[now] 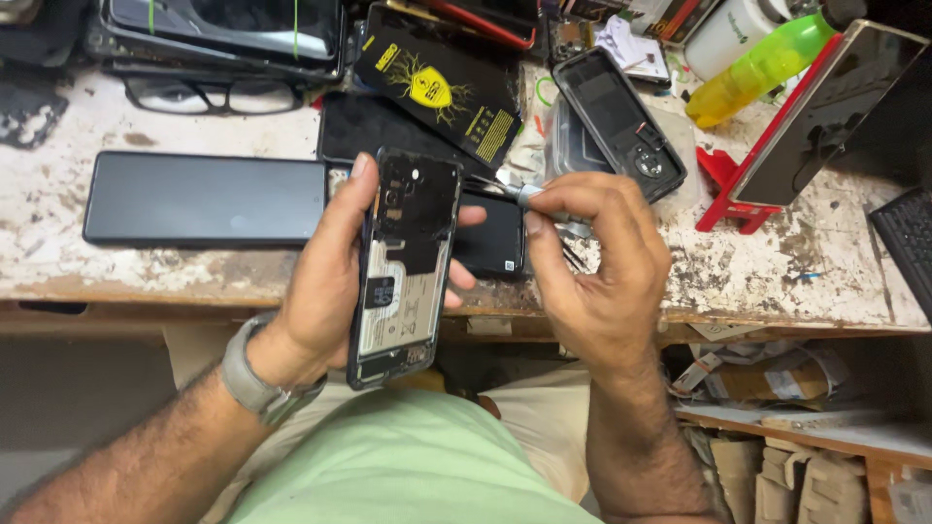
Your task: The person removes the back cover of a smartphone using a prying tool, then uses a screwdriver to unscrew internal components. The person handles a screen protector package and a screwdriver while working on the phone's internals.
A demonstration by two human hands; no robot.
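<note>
My left hand (325, 281) grips an opened phone (403, 267) with its back cover off, the battery and dark circuit board showing, held upright over the bench edge. My right hand (597, 262) pinches a slim metal tool (529, 199) whose tip points left toward the phone's upper right edge. I cannot tell whether the tip touches the phone. A grey watch sits on my left wrist.
On the worn white bench (757, 272) lie a dark phone (204, 199), spectacles (209, 94), a black and yellow packet (437, 82), a black phone case (616, 121), a yellow-green bottle (762, 68), a phone on a red stand (825, 112) and a keyboard corner (908, 243).
</note>
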